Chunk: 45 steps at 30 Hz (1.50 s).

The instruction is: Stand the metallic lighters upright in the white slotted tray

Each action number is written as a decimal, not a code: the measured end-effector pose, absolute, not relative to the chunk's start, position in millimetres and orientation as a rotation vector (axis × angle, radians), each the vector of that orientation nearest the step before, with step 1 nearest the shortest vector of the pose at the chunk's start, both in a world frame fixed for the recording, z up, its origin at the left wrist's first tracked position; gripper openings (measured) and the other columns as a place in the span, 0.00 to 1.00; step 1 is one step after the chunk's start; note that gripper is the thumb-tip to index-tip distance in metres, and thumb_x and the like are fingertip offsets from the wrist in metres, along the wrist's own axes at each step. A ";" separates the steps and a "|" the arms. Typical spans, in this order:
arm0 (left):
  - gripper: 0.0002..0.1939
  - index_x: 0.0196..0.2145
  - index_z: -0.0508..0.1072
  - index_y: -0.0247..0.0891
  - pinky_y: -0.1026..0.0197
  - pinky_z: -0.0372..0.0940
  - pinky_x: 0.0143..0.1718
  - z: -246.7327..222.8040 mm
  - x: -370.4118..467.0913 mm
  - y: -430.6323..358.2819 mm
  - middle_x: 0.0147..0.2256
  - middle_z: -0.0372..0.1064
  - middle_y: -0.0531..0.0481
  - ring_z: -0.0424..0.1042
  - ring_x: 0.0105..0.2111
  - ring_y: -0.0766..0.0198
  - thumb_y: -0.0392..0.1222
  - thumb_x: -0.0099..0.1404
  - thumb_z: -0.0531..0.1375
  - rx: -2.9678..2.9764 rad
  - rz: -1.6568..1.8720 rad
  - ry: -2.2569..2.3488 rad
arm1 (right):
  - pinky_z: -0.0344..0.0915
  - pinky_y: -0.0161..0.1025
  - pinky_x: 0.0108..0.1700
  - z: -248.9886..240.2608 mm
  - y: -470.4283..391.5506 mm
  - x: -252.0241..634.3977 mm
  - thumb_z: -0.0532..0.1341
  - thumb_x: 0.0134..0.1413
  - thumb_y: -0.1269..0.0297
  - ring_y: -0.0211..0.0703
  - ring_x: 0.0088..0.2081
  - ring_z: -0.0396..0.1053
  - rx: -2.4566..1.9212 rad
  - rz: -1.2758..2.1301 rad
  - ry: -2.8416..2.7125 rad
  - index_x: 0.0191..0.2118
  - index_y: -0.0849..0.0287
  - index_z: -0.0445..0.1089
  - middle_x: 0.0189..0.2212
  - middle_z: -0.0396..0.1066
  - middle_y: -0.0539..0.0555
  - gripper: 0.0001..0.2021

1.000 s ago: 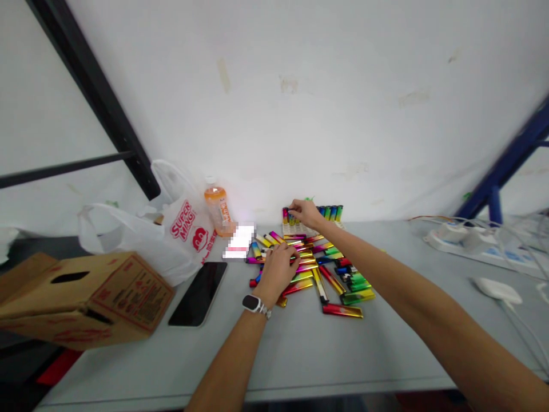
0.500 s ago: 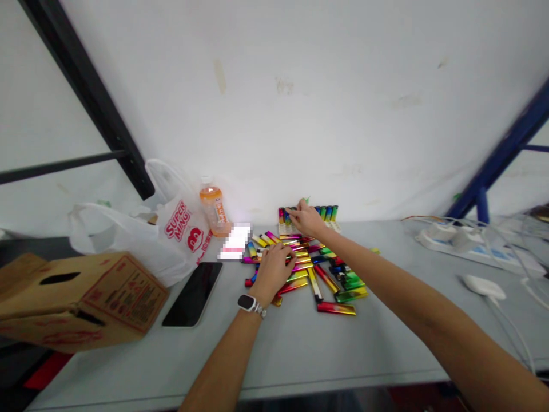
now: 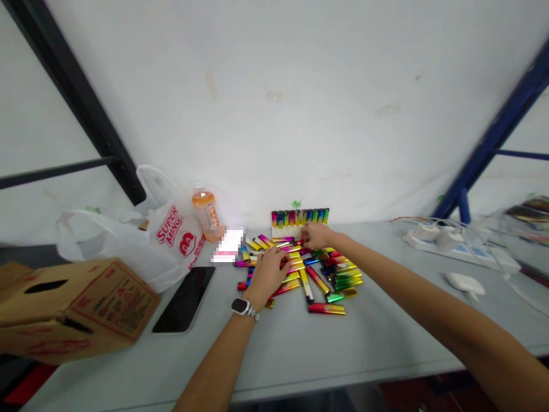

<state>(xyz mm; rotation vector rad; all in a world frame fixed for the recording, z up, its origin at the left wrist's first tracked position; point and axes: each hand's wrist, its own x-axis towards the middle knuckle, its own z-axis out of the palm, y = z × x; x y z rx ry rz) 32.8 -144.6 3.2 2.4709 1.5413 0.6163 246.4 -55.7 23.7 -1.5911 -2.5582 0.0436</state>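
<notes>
Shiny multicoloured lighters (image 3: 326, 309) lie in a loose pile on the grey table. My left hand (image 3: 269, 272), with a watch on its wrist, rests at the pile's left side. Its fingers curl around a lighter whose reddish part shows by the fingertips. At the pile's far edge, my right hand (image 3: 319, 234) points down with bent fingers close together; whatever they hold is hidden. Just behind it, a pale holder with holes (image 3: 281, 233) stands near the wall, bearing a row of upright lighters (image 3: 297, 217).
Left of the pile are a phone (image 3: 184, 300), a cardboard box (image 3: 81, 306), a white plastic bag (image 3: 150, 252) and an orange drink bottle (image 3: 206, 214). On the right lie a power strip (image 3: 465, 249), cables and a white charger (image 3: 465, 282).
My right hand has come down from the upright row to the far edge of the pile, uncovering the row. My left hand stays at the pile. The view has shifted slightly.
</notes>
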 end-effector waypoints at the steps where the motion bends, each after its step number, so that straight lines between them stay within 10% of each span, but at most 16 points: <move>1: 0.08 0.40 0.76 0.40 0.51 0.61 0.50 3.4 32.6 -144.6 0.43 0.72 0.45 0.68 0.48 0.53 0.42 0.68 0.58 2.472 0.614 1.541 | 0.60 0.38 0.34 24.3 -51.7 246.0 0.69 0.41 0.65 0.49 0.34 0.71 -1.622 0.073 -2.553 0.31 0.59 0.76 0.32 0.75 0.58 0.08; 14: 0.09 0.39 0.76 0.40 0.52 0.61 0.51 6.0 34.7 -145.1 0.44 0.73 0.45 0.70 0.47 0.53 0.44 0.67 0.58 2.471 0.642 1.516 | 0.64 0.37 0.32 15.2 -102.3 236.3 0.55 0.56 0.57 0.40 0.27 0.69 -0.930 0.967 -1.365 0.37 0.53 0.55 0.25 0.69 0.45 0.09; 20: 0.11 0.37 0.76 0.39 0.52 0.62 0.50 7.7 37.1 -145.8 0.42 0.74 0.44 0.70 0.46 0.53 0.46 0.67 0.57 2.466 0.661 1.509 | 0.42 0.32 0.16 21.6 -137.6 221.8 0.55 0.51 0.34 0.32 0.14 0.46 -0.783 1.428 -0.980 0.28 0.54 0.57 0.15 0.49 0.40 0.25; 29: 0.12 0.35 0.76 0.39 0.54 0.63 0.46 8.3 38.2 -144.8 0.41 0.74 0.44 0.71 0.44 0.54 0.47 0.68 0.56 2.469 0.665 1.500 | 0.33 0.33 0.16 14.1 -138.9 218.0 0.48 0.58 0.50 0.31 0.13 0.40 -1.051 1.223 -0.814 0.17 0.54 0.49 0.10 0.44 0.44 0.22; 45: 0.12 0.36 0.77 0.39 0.54 0.63 0.47 7.6 38.1 -144.5 0.40 0.74 0.44 0.71 0.43 0.54 0.47 0.67 0.56 2.467 0.662 1.504 | 0.33 0.32 0.15 13.7 -142.2 218.9 0.47 0.59 0.44 0.32 0.12 0.38 -0.971 1.298 -0.779 0.22 0.54 0.54 0.10 0.43 0.41 0.22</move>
